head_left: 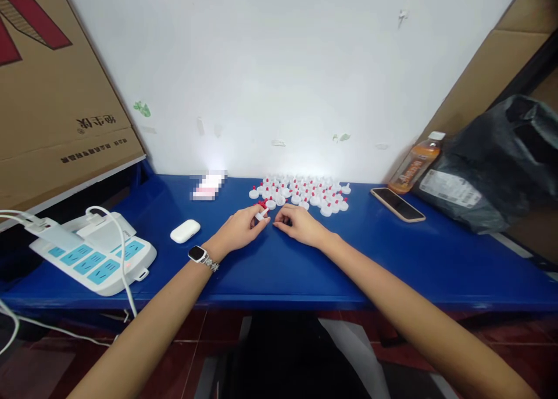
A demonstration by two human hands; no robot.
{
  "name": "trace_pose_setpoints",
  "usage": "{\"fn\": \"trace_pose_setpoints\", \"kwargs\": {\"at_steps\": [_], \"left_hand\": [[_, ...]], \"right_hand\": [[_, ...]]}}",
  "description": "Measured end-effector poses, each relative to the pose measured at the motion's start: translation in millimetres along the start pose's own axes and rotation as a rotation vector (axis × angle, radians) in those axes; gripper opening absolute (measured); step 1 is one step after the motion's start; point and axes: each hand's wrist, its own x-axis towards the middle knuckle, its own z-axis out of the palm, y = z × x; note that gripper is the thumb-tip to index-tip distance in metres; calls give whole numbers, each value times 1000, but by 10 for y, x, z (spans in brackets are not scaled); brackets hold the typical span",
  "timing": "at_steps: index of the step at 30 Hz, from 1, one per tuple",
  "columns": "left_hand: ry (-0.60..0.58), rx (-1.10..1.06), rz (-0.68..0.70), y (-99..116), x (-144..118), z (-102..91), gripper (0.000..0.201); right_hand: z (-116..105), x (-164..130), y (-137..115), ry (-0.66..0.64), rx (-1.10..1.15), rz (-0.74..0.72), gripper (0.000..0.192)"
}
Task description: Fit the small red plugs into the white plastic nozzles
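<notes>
My left hand [244,227] is closed on a white nozzle cap [262,214], its pointed spout tilted up to the right between thumb and fingers. No red tip shows on that spout. Just right of it, my right hand [299,223] is curled with thumb and fingertips together; whatever is in the pinch, if anything, is too small to make out. The two hands are close but apart. Behind them stand several white nozzle caps [326,209], many with red tips on their spouts. A small heap of loose red tips [263,204] lies just beyond my left fingers.
On the blue table [279,271], a power strip [93,259] with cables and a white earphone case [185,231] lie left. A pixelated patch [208,187] is near the wall. Right are a phone [397,204], an orange drink bottle [414,165] and a black plastic bag [483,161]. Cardboard [52,97] stands left.
</notes>
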Motion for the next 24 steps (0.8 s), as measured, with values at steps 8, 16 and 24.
{"fn": "trace_pose_setpoints", "kwargs": {"at_steps": [8, 16, 24], "left_hand": [[-28, 46, 34, 83, -3, 33, 29], [-40, 60, 66, 145, -16, 64, 29], [-45, 76, 102, 171, -36, 75, 28]], "right_hand": [[53, 27, 2, 208, 477, 141, 20], [171, 97, -63, 326, 851, 190, 40], [176, 98, -52, 365, 843, 222, 44]]}}
